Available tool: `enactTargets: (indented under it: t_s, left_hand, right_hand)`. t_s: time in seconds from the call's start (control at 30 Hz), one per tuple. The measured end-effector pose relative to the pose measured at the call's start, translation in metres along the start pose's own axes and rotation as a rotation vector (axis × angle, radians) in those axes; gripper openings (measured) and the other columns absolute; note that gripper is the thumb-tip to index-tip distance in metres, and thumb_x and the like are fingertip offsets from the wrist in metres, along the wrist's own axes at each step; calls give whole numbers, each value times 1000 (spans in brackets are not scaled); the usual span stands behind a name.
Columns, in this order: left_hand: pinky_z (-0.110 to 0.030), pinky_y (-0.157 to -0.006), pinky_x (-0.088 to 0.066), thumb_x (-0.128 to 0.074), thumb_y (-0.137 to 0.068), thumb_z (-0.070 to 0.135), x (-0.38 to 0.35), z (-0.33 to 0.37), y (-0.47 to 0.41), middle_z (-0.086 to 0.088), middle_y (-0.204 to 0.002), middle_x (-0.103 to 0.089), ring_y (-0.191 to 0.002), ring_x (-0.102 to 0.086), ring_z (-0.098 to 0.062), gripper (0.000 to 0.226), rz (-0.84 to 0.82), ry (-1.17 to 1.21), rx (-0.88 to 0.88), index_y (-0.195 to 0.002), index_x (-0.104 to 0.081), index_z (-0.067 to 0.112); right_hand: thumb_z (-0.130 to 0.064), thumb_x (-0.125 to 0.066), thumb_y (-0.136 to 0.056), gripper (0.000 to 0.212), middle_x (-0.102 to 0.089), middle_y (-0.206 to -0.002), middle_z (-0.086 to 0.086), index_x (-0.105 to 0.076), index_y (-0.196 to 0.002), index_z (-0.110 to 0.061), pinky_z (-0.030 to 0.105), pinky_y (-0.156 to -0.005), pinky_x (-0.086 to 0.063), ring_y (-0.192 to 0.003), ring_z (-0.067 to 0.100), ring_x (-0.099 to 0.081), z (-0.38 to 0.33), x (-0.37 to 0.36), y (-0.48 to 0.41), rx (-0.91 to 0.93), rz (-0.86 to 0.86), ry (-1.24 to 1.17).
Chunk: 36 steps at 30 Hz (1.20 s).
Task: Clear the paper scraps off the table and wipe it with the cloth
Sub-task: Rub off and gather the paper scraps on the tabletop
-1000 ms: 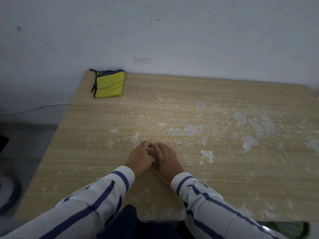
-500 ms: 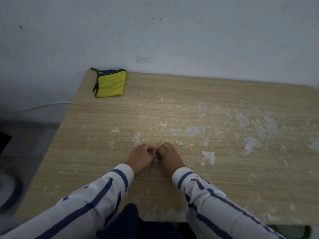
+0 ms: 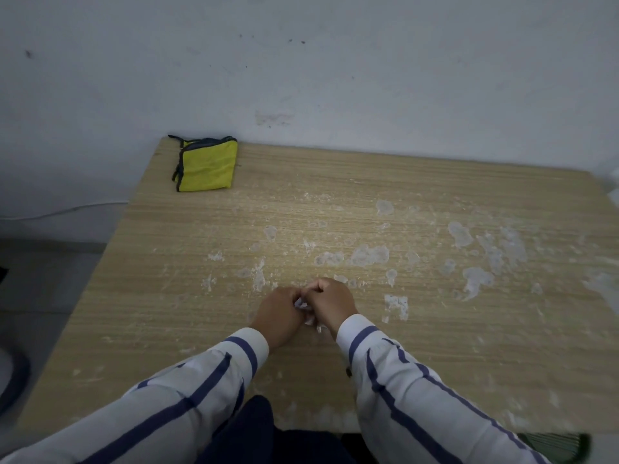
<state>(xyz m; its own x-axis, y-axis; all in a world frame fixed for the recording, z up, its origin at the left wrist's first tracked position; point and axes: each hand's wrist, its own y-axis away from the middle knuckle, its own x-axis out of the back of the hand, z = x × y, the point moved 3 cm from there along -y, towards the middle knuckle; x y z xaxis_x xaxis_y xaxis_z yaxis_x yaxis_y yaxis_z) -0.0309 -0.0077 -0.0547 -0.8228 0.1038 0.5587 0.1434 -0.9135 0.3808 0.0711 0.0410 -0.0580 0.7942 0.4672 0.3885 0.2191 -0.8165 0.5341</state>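
Observation:
My left hand [image 3: 279, 316] and my right hand [image 3: 331, 304] meet at the middle of the wooden table [image 3: 435, 363], both curled shut around a small wad of white paper scraps [image 3: 301, 304] that shows between them. A few white bits [image 3: 316, 326] hang below the hands. The folded yellow cloth [image 3: 207, 165] with dark trim lies at the table's far left corner, well away from both hands. White patches and smears [image 3: 370, 256] cover the table's middle and right side.
A pale wall [image 3: 335, 78] runs right behind the table's far edge. A white cable [image 3: 67, 211] trails along the floor at the left. A green mesh object [image 3: 552, 447] shows below the table's near right edge.
Both hands have curled tighter into fists around the gathered scraps and lifted slightly. The view has shifted a little; the cloth has not moved.

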Motion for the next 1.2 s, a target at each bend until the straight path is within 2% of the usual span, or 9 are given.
enactTargets:
  t_s: [0.2,0.3,0.4,0.47,0.7,0.8,0.97,1.07,1.2]
  left_hand:
    - [-19,-51,-37,-60,-86,22,1,-1,-5,-1,-88,-66,-70,-56,-12,14,85,-27,54,-99,-64,18]
    - [-23,-55,-42,-58,-89,26,1,-1,-4,-1,-88,-65,-72,-58,-13,16,123,38,75,-103,-58,18]
    - [-26,-62,-46,-57,-90,22,2,4,-1,4,-85,-60,-74,-57,-10,22,151,111,44,-111,-53,18]
    - [-29,-69,-50,-58,-87,13,1,5,-1,5,-88,-59,-79,-59,-12,37,125,141,23,-122,-48,17]
    - [-30,-86,-44,-55,-87,16,1,15,3,-7,-123,-54,-101,-53,-19,41,31,26,-44,-127,-48,12]
    - [-27,-91,-40,-57,-87,24,-4,18,4,-9,-134,-42,-113,-48,-22,49,-10,-96,-74,-133,-44,11]
    - [-32,-99,-37,-63,-81,46,-23,20,7,-7,-131,-38,-117,-39,-26,69,-83,-494,-131,-135,-36,13]
    - [-35,-99,-38,-52,-86,53,-29,22,7,-12,-130,-42,-115,-37,-28,67,-45,-619,-122,-134,-36,9]
    - [-30,-91,-43,-54,-89,31,-25,24,2,-13,-125,-43,-105,-47,-25,46,21,-497,-85,-124,-43,3]
  right_hand:
    - [-11,-60,-83,29,-62,-103,1,-63,-111,-18,31,-71,-53,-88,19,-61,-14,15,5,77,-261,216]
    - [-17,-60,-84,35,-61,-117,4,-59,-119,-18,32,-77,-52,-98,23,-61,-18,14,5,165,-214,376]
    - [-11,-55,-84,12,-64,-77,3,-66,-87,-15,22,-54,-45,-65,18,-59,-18,12,1,202,-125,438]
    - [-10,-55,-85,16,-53,-63,-4,-59,-71,-16,17,-46,-34,-54,10,-49,-18,13,-1,229,-66,461]
    - [-6,-53,-84,16,-67,-84,6,-61,-72,-12,27,-66,-43,-77,21,-58,-12,34,-6,179,24,408]
    - [-7,-54,-84,13,-68,-95,9,-66,-86,-3,30,-71,-49,-87,24,-62,-8,44,-10,145,52,426]
    - [-4,-52,-84,11,-68,-96,13,-63,-82,-5,24,-65,-40,-84,26,-60,-1,48,-8,150,91,472]
    - [-2,-49,-84,16,-63,-81,12,-60,-72,-4,23,-57,-35,-69,23,-53,3,46,-6,186,103,541]
    - [-5,-49,-85,23,-48,-73,6,-54,-63,-9,22,-49,-29,-63,20,-44,8,44,-2,264,106,614]
